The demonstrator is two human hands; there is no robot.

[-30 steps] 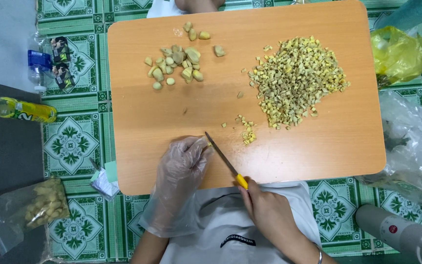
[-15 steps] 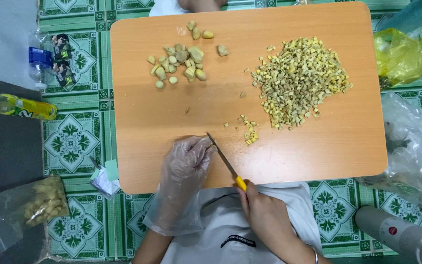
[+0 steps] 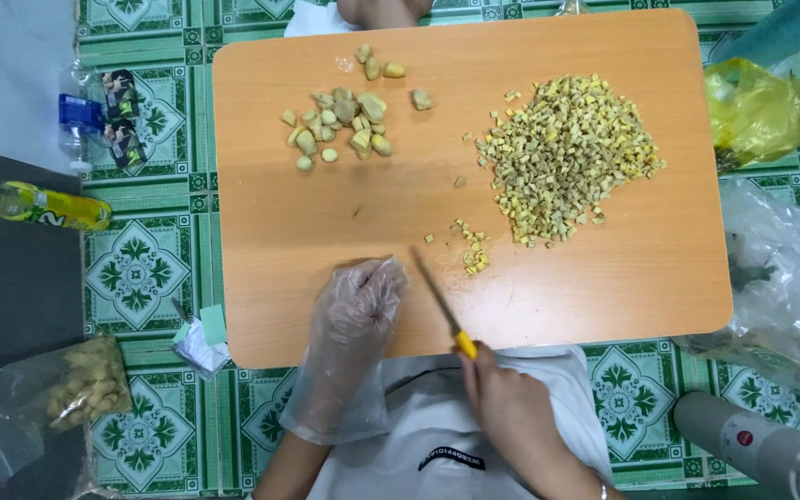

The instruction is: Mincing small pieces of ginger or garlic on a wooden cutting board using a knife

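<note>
Both hands (image 3: 418,343) meet at the knife (image 3: 437,296), gloved fingers hiding the piece.

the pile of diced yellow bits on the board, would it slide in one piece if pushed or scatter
The pile of diced bits would probably scatter: it is many small loose cubes, with strays already lying around its edges. The pieces look light, and the smooth wooden board should let them slide easily. Blocky shapes suggest they won't roll far.
</note>
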